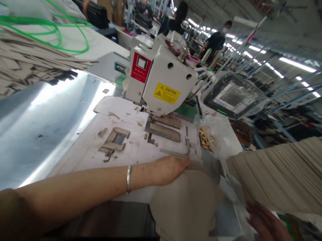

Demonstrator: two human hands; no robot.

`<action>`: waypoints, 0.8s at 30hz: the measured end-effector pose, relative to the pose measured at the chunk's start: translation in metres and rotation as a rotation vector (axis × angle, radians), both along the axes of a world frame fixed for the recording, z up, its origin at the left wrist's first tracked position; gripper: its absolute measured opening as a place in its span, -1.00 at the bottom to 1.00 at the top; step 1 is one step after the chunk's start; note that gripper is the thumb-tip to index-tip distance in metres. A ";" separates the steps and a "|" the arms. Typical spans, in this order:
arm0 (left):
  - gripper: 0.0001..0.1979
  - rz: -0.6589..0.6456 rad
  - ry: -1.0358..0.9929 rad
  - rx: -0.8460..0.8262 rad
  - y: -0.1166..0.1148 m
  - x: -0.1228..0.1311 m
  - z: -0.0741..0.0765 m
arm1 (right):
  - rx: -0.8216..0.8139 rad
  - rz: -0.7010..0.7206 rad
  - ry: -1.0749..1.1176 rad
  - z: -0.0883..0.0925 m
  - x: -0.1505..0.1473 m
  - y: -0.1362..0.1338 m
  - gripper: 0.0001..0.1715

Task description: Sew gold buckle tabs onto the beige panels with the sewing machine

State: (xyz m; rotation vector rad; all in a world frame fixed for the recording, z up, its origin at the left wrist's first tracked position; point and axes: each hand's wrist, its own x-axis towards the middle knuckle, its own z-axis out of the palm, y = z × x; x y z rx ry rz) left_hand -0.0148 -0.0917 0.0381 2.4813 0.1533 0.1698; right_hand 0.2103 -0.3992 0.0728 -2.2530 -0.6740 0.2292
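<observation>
My left hand (169, 170), with a silver bracelet on the wrist, reaches across the white work plate. Its fingers are closed on the upper edge of a beige fabric piece (188, 206), which hangs over the plate's front edge. My right hand (271, 229) is at the lower right, smeared by motion, below a tall stack of beige fabric pieces (288, 172). I cannot make out anything in its fingers. Ahead of my left hand is a sewing machine head (171, 81), above a metal clamp frame (163, 129).
A clear plastic bag with gold-coloured metal parts (206, 137) lies right of the plate. Beyond it stands a control screen (233, 96). At left, many beige strips (22, 61) lie by a shiny metal surface (54, 117) and a green hose (72, 51). Two people are in the background.
</observation>
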 end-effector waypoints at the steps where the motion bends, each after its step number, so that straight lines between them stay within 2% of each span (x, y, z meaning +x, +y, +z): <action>1: -0.84 0.055 0.017 -0.069 0.001 -0.002 0.001 | 0.070 0.010 0.089 -0.011 -0.014 0.020 -0.30; 3: -0.85 0.173 0.012 -0.189 0.005 -0.007 0.000 | 0.116 0.074 0.234 -0.029 -0.042 0.057 -0.24; 5: -0.88 0.281 -0.022 -0.273 0.010 -0.013 -0.002 | 0.104 0.124 0.300 -0.039 -0.063 0.086 -0.28; 7: -0.87 0.352 -0.020 -0.319 0.013 -0.019 -0.004 | 0.054 0.156 0.341 -0.039 -0.070 0.104 -0.32; 9: -0.77 0.319 -0.020 -0.328 0.014 -0.025 -0.005 | -0.006 0.151 0.340 -0.031 -0.062 0.114 -0.35; 12: -0.56 0.125 -0.087 -0.184 0.007 -0.033 -0.005 | -0.103 0.111 0.209 -0.014 -0.028 0.128 -0.41; 16: -0.65 -0.091 -0.196 0.210 -0.004 -0.040 -0.008 | -0.286 0.155 0.075 -0.004 0.014 0.163 -0.52; 18: -0.66 -0.085 -0.212 0.320 -0.007 -0.042 -0.010 | -0.332 0.180 0.034 -0.004 0.023 0.186 -0.54; 21: -0.64 0.000 -0.180 0.383 -0.005 -0.046 -0.012 | -0.338 0.217 0.054 -0.001 0.029 0.216 -0.51; 24: -0.65 0.050 -0.149 0.394 0.001 -0.051 -0.011 | -0.353 0.187 0.030 0.006 0.042 0.223 -0.54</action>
